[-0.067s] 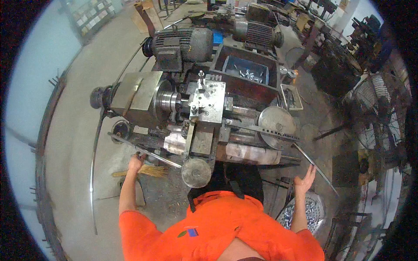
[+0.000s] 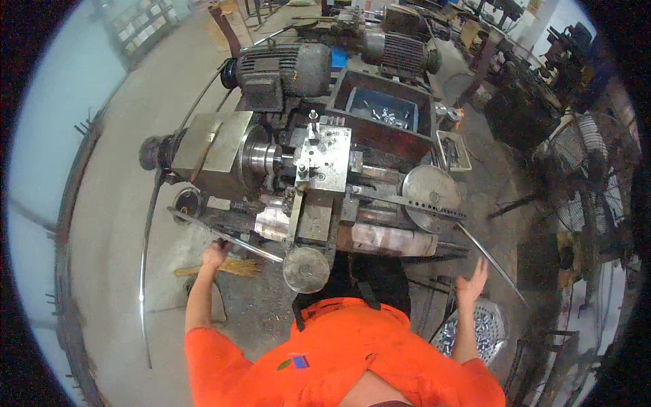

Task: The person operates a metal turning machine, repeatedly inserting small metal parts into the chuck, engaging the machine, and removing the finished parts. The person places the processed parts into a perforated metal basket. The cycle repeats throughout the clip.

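A small lathe [image 2: 325,163] stands in front of me, with a metal tool block on its slide and a shiny chuck [image 2: 263,158] to the left. Below its left end my left hand [image 2: 215,254] is closed, its fingertips at a small dark part under a long lever [image 2: 234,241]. What they grip is too dark to make out. My right hand [image 2: 470,285] is held up with fingers stretched, holding nothing. It is beside a slanting metal bar [image 2: 494,264] that rises to the round handwheel [image 2: 432,190], with a visible gap between.
A deep metal box [image 2: 427,112] behind the lathe holds a tray of small metal pieces [image 2: 390,117]. More pieces fill a perforated basket [image 2: 498,332] below my right hand. A straw broom [image 2: 237,266] lies by my left hand. An electric motor [image 2: 285,70] stands behind, and a fan [image 2: 583,169] at right.
My right hand has shifted slightly left and down, away from the slanting bar. My left hand has moved a little to the right.
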`<state>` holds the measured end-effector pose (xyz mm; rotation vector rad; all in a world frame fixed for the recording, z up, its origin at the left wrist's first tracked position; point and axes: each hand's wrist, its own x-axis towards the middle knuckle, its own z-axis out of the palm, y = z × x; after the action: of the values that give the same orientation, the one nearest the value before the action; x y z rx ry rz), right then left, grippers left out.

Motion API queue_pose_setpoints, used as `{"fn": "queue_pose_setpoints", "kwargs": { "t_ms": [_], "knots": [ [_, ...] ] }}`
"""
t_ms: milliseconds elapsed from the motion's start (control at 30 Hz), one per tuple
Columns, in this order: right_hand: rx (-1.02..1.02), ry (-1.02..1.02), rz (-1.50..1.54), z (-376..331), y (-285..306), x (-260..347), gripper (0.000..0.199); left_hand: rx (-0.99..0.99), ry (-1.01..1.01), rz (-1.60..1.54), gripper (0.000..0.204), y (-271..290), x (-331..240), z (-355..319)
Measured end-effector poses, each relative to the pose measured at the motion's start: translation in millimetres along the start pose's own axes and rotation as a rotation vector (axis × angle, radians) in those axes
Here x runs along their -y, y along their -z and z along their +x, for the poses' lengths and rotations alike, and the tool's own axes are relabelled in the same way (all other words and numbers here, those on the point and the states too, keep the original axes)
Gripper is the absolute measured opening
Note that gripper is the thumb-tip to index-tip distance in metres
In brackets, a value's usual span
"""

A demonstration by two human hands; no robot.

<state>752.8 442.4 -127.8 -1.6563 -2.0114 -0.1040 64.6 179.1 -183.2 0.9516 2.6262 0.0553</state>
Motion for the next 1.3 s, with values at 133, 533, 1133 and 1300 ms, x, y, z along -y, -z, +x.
{"fn": "queue_pose_setpoints", "kwargs": {
  "t_ms": [133, 533, 1133, 1300],
  "knots": [
    [0.231, -0.194, 0.193, -21, -8, 10, 0.055, -0.043, -0.018, 0.236, 0.048, -33, 1, 16],
    [0.394, 0.058, 0.425, 61, 26, 112, 0.032, -0.027, -0.165, 0.241, 0.039, -53, 16, 15],
    [0.827, 0.786, 0.539, 201, -24, 495, 0.038, -0.742, 0.157, -0.231, 0.03, 169, 129, -127],
    [0.83, 0.603, 0.862, 206, -31, 493, 0.037, -0.535, 0.385, -0.312, 0.045, 126, 171, -134]
  ]
}}
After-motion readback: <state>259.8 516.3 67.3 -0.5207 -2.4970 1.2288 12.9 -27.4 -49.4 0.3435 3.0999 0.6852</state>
